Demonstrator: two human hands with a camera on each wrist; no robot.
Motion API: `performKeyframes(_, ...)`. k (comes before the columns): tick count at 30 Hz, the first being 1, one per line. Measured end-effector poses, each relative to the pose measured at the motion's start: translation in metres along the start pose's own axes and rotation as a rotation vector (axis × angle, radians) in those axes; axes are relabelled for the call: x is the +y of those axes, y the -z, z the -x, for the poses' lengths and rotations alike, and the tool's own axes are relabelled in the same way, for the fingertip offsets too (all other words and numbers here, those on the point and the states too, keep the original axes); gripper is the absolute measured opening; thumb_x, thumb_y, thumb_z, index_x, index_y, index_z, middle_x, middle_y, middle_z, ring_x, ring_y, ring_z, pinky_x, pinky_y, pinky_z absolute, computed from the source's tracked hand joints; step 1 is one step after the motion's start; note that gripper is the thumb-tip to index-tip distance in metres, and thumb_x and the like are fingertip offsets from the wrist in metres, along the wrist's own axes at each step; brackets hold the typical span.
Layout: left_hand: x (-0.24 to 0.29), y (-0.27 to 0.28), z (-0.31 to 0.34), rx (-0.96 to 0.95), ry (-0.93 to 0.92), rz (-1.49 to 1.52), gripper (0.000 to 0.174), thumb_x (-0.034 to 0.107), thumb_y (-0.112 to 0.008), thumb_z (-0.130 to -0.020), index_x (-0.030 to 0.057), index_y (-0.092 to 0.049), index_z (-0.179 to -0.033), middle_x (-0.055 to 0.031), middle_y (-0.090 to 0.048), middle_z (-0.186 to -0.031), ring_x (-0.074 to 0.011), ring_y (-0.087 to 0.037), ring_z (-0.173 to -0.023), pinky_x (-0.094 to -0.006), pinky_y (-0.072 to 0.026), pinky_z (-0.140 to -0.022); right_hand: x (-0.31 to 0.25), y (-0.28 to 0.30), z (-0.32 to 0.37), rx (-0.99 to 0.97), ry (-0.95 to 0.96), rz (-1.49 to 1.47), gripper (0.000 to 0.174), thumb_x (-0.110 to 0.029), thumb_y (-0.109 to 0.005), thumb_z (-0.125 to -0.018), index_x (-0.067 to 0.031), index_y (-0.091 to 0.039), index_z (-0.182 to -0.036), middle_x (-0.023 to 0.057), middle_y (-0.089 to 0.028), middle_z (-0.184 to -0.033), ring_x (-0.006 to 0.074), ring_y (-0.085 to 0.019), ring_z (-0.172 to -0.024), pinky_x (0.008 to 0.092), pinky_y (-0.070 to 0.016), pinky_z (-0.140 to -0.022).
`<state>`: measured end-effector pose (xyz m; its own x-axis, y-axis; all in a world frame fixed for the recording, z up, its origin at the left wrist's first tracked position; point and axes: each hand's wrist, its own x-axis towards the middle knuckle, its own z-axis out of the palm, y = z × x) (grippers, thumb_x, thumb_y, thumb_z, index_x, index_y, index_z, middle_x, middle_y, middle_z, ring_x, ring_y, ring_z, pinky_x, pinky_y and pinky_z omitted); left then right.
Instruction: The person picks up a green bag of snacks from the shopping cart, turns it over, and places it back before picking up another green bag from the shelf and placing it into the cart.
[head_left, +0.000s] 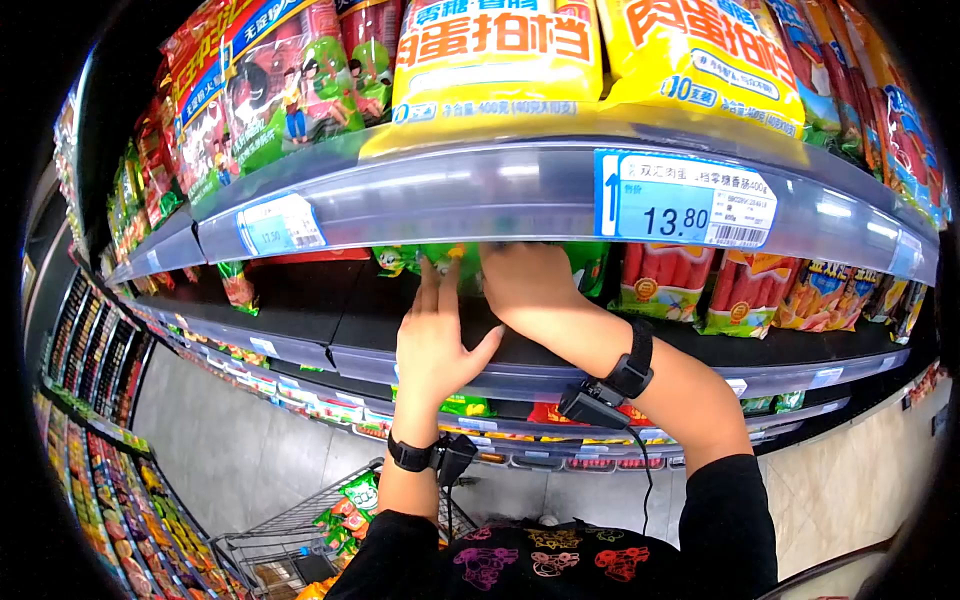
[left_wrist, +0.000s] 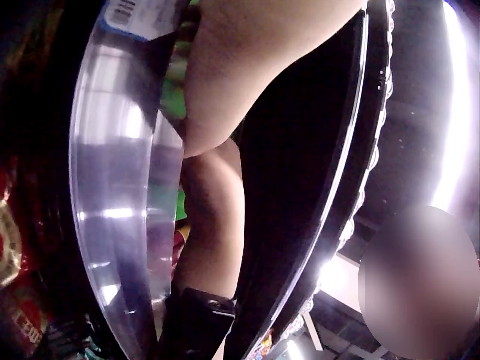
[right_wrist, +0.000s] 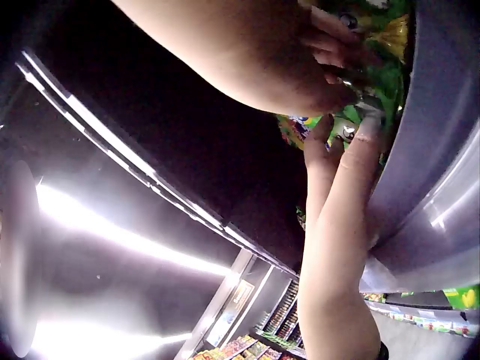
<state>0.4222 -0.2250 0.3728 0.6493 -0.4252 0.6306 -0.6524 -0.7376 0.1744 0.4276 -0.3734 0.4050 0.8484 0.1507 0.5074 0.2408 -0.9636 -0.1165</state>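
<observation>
A green snack packet (right_wrist: pixel 390 79) with coloured print lies on the dark lower shelf, partly hidden behind the upper shelf's clear price rail in the head view. My right hand (head_left: pixel 532 280) reaches in under that rail, and the right wrist view has its fingers and thumb bent on the packet. Beside it, my left hand (head_left: pixel 438 335) touches the packet with straight fingertips, its thumb spread toward the right wrist. The left wrist view holds mostly the left hand (left_wrist: pixel 247 67) and the right forearm behind it.
The price rail (head_left: pixel 450 190) crosses just above both hands. Yellow sausage bags (head_left: pixel 500 60) stand on the upper shelf. Red sausage packs (head_left: pixel 665 280) sit right of the hands. A wire shopping cart (head_left: pixel 285 520) holding packets is below left, and another stocked shelf (head_left: pixel 100 480) stands across the aisle.
</observation>
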Motion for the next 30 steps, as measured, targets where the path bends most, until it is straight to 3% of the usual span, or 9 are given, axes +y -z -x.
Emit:
performKeyframes(4,0.001,-0.001,0.0,0.007,0.014,-0.005,0.077,0.031,-0.069,-0.066,-0.001,-0.039,-0.129,-0.0342,-0.035,-0.131,-0.0441,-0.049,-0.11,-0.0433,-0.045,-0.087,0.005,-0.01,-0.001,0.267,0.09,0.013,0.034,-0.009,-0.059,-0.068,0.0014,-0.057,-0.101,0.0158,-0.066,-0.077,0.0293,-0.066,-0.07,0.0406,-0.0516,-0.059)
performKeyframes(7,0.002,0.001,0.004,0.06,0.015,-0.021,0.064,0.025,-0.067,-0.067,0.0002,-0.046,-0.123,-0.0293,-0.041,-0.13,-0.0404,-0.051,-0.109,-0.0417,-0.0432,-0.089,-0.001,0.002,-0.001,-0.128,-0.046,0.021,0.041,-0.011,-0.055,-0.072,0.0047,-0.05,-0.11,0.0165,-0.066,-0.072,0.029,-0.066,-0.066,0.0405,-0.0505,-0.056)
performKeyframes(10,-0.007,-0.006,0.014,0.341,-0.126,0.009,0.054,0.017,-0.066,-0.066,0.003,-0.052,-0.117,-0.0206,-0.05,-0.122,-0.035,-0.051,-0.108,-0.0406,-0.0406,-0.089,0.003,-0.002,0.0,-0.14,-0.038,-0.025,0.04,-0.022,-0.054,-0.081,-0.0002,-0.042,-0.112,0.0193,-0.064,-0.071,0.0352,-0.064,-0.066,0.0456,-0.0502,-0.057)
performKeyframes(15,0.008,0.001,0.044,0.454,-0.151,0.061,0.04,0.006,-0.061,-0.062,0.0042,-0.059,-0.102,-0.0157,-0.054,-0.115,-0.0331,-0.052,-0.107,-0.041,-0.04,-0.088,0.001,-0.003,-0.001,-0.151,-0.047,0.02,0.036,-0.024,-0.053,-0.083,-0.0017,-0.042,-0.109,0.0194,-0.064,-0.071,0.0356,-0.064,-0.067,0.047,-0.0496,-0.058)
performKeyframes(21,0.031,-0.007,0.101,0.446,-0.24,0.219,0.039,0.001,-0.061,-0.058,0.0047,-0.06,-0.097,-0.0136,-0.058,-0.106,-0.0307,-0.058,-0.094,-0.0382,-0.0456,-0.075,-0.001,0.002,0.0,-0.181,-0.038,0.07,0.029,-0.025,-0.05,-0.084,-0.002,-0.045,-0.102,0.0198,-0.063,-0.071,0.0361,-0.064,-0.069,0.0491,-0.0491,-0.06)
performKeyframes(24,0.037,-0.013,0.143,0.337,-0.246,0.318,0.038,0.002,-0.061,-0.061,0.0042,-0.058,-0.098,-0.0138,-0.058,-0.102,-0.0294,-0.059,-0.089,-0.0367,-0.0469,-0.071,-0.01,0.014,-0.002,-0.242,-0.025,0.116,0.026,-0.024,-0.048,-0.086,-0.0038,-0.047,-0.103,0.0208,-0.063,-0.074,0.0377,-0.062,-0.068,0.0491,-0.0483,-0.061)
performKeyframes(25,0.038,-0.013,0.161,0.259,-0.246,0.301,0.036,0.004,-0.062,-0.064,0.0044,-0.056,-0.101,-0.0128,-0.056,-0.106,-0.0278,-0.058,-0.093,-0.0372,-0.046,-0.075,-0.015,0.021,-0.003,-0.26,0.018,0.125,0.026,-0.024,-0.047,-0.086,-0.0047,-0.048,-0.103,0.0211,-0.062,-0.075,0.0382,-0.061,-0.068,0.0487,-0.048,-0.06)
performKeyframes(28,0.041,-0.009,0.215,0.175,-0.181,0.286,0.033,0.009,-0.061,-0.068,0.0055,-0.055,-0.101,-0.0104,-0.055,-0.109,-0.0258,-0.056,-0.097,-0.0374,-0.0444,-0.081,-0.023,0.021,0.013,0.183,0.333,-0.289,0.026,-0.029,-0.054,-0.086,-0.0085,-0.058,-0.102,0.0192,-0.062,-0.08,0.0373,-0.061,-0.072,0.0441,-0.0479,-0.06)
performKeyframes(30,0.032,-0.006,0.244,0.153,-0.128,0.255,0.033,0.011,-0.061,-0.07,0.0055,-0.055,-0.102,-0.0097,-0.055,-0.111,-0.0248,-0.055,-0.1,-0.0368,-0.0442,-0.083,-0.021,0.014,0.014,0.395,0.319,-0.29,0.022,-0.024,-0.059,-0.085,-0.0051,-0.061,-0.096,0.0171,-0.063,-0.079,0.0296,-0.063,-0.068,0.0357,-0.0481,-0.059)
